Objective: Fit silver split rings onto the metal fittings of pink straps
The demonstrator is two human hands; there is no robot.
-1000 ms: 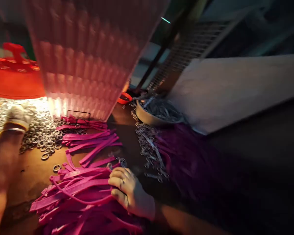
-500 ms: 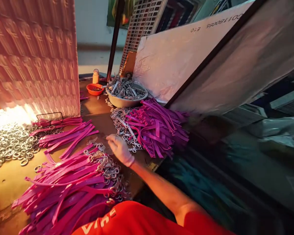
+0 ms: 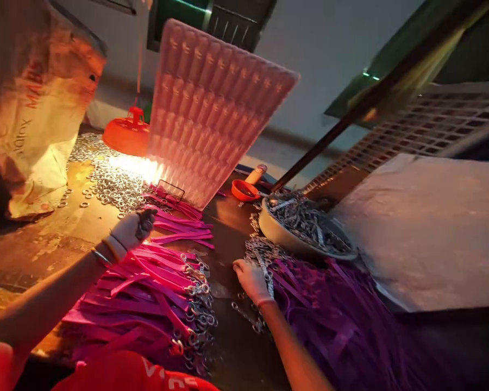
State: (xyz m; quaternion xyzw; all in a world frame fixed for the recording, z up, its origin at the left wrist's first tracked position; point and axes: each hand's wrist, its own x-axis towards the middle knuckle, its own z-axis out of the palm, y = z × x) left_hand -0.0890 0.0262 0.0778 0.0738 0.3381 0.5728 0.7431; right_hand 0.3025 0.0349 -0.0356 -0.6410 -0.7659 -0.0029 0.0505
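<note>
My left hand (image 3: 134,231), with dark coverings on its fingers and bands at the wrist, is closed at the left ends of the pink straps (image 3: 183,224). What it grips is too small to make out. On the right, my right hand (image 3: 252,279) has its fingers bent together beside the metal chain pieces (image 3: 264,252), near the pile of purple straps (image 3: 330,315). Anything between those fingers is hidden. Between my arms lies a heap of pink straps with metal rings (image 3: 146,293).
Behind the straps stands a pink ribbed panel (image 3: 215,103), with a lit red lamp (image 3: 126,133) over loose rings (image 3: 118,190). A basin (image 3: 277,228) of chains, an orange bowl (image 3: 244,190) and a sack (image 3: 44,136) are also there.
The view has swung left, bringing the lamp, the sack and my left hand into sight. My right hand stays on the brown surface, now closer to the chain pieces.
</note>
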